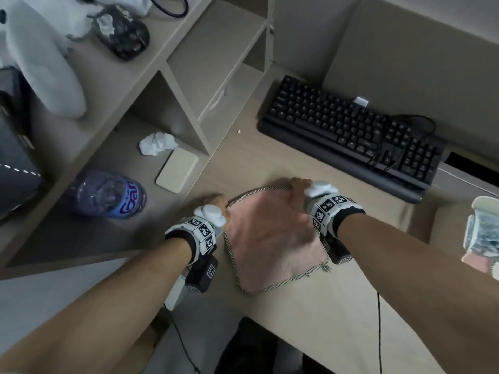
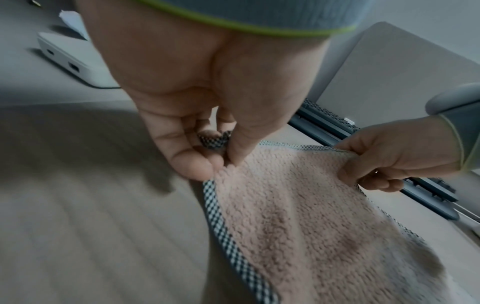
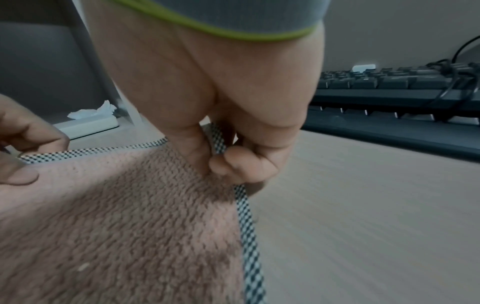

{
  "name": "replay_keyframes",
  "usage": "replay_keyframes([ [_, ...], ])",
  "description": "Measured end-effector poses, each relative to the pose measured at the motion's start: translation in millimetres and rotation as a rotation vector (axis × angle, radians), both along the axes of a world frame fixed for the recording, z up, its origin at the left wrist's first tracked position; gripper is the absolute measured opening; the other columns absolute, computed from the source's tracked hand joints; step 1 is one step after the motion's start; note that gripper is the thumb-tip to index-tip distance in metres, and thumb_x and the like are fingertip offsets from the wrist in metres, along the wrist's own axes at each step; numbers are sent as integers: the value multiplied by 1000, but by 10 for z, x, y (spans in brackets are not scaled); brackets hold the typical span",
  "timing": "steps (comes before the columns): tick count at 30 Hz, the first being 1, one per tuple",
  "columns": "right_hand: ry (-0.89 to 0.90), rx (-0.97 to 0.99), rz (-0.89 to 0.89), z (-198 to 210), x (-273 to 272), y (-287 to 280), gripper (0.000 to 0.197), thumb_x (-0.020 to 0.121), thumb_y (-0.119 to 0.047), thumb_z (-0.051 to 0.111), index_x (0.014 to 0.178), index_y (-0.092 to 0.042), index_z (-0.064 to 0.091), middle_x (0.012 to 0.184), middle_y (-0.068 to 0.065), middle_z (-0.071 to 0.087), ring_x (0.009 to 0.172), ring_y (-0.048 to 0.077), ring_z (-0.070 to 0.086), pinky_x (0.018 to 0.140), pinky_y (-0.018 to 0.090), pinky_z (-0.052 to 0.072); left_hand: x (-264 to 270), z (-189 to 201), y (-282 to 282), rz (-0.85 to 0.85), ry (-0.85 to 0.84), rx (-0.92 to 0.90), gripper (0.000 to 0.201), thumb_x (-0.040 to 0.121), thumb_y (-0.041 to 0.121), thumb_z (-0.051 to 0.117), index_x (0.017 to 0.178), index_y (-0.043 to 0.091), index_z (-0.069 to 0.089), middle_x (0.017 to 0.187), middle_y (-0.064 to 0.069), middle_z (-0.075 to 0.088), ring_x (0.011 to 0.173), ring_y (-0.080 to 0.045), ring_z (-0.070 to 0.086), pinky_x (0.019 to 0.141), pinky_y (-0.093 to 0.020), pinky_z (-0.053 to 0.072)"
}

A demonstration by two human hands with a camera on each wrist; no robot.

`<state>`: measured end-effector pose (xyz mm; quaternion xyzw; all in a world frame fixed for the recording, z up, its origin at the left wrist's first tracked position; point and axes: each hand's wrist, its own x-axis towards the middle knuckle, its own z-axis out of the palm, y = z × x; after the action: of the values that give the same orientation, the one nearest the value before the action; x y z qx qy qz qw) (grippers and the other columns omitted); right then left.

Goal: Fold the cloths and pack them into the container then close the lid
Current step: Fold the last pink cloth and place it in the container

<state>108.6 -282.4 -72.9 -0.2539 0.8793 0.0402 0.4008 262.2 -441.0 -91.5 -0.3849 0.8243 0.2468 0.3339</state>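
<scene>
A pink fluffy cloth (image 1: 272,238) with a black-and-white checked trim lies spread on the beige desk (image 1: 337,292). My left hand (image 1: 216,202) pinches its far left corner between thumb and fingertips (image 2: 218,162). At the far right corner my right hand (image 1: 299,184) pinches the trim the same way (image 3: 218,164). In both wrist views the far edge of the cloth (image 2: 298,216) (image 3: 116,226) is raised a little off the desk between the two hands. At the right edge of the head view a white-rimmed container (image 1: 478,206) shows blue-grey and pink cloth inside; it is cut off by the frame.
A black keyboard (image 1: 351,136) with its cable lies behind the cloth. To the left, an open shelf holds a water bottle (image 1: 108,195), a crumpled tissue (image 1: 158,143) and a flat white box (image 1: 176,170). The desk's front edge runs just below the cloth.
</scene>
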Motion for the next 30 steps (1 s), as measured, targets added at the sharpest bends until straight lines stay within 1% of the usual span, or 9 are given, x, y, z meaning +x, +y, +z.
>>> replay_keyframes([
  [2,-10,48,63,131,-6,-7,35,91,-27,51,123,-14,59,119,7,67,102,26,65,84,37,53,20,73,19,-26,34,-2,30,93,14,50,122,7,54,124,-12,61,109,-30,59,82,-28,44],
  [6,30,9,68,491,-69,30,28,89,-41,40,111,-35,55,97,-9,63,83,20,58,53,27,36,11,261,-9,35,122,20,29,92,13,53,121,8,54,117,-13,63,95,-29,62,76,-27,45],
  [11,-50,-216,-40,905,-118,49,18,85,-29,45,93,-25,61,63,2,71,61,24,71,64,42,62,-69,601,-29,147,296,30,20,89,19,56,108,16,53,103,-17,69,90,-36,68,81,-44,57],
  [14,-42,-369,-82,1231,-147,107,18,86,-11,47,92,-19,61,67,11,70,57,27,67,61,39,61,-116,963,25,193,403,3,15,88,21,58,102,20,54,89,-14,71,79,-33,71,75,-47,59],
  [20,-1,-572,-119,1688,-136,422,13,83,-10,46,80,-16,58,68,14,70,57,27,66,60,39,58,-30,1514,204,198,600,-61,15,83,14,58,83,27,51,85,-16,68,73,-36,69,64,-47,59],
  [24,21,-497,-52,1638,-31,812,16,83,-18,51,67,-22,55,71,3,62,71,25,61,62,28,44,205,1642,488,115,547,-108,13,82,12,57,89,23,58,78,-8,69,66,-28,67,65,-32,58],
  [26,26,-382,25,1527,51,1021,24,84,-31,50,61,-26,49,78,0,59,79,24,58,62,25,37,339,1593,672,47,476,-69,12,85,9,54,86,20,57,68,-3,64,62,-23,63,55,-26,53],
  [28,21,-248,102,1370,146,1184,23,91,-34,45,70,-27,50,85,-2,59,83,22,59,61,24,36,449,1479,828,-2,434,11,15,88,2,50,86,16,54,59,5,52,55,-15,53,43,-13,38],
  [30,38,-142,157,1217,259,1340,18,95,-27,45,94,-30,62,98,1,65,93,23,64,70,25,40,526,1359,1005,-42,381,73,17,89,-3,47,87,13,51,59,10,44,54,-11,46,40,-8,36],
])
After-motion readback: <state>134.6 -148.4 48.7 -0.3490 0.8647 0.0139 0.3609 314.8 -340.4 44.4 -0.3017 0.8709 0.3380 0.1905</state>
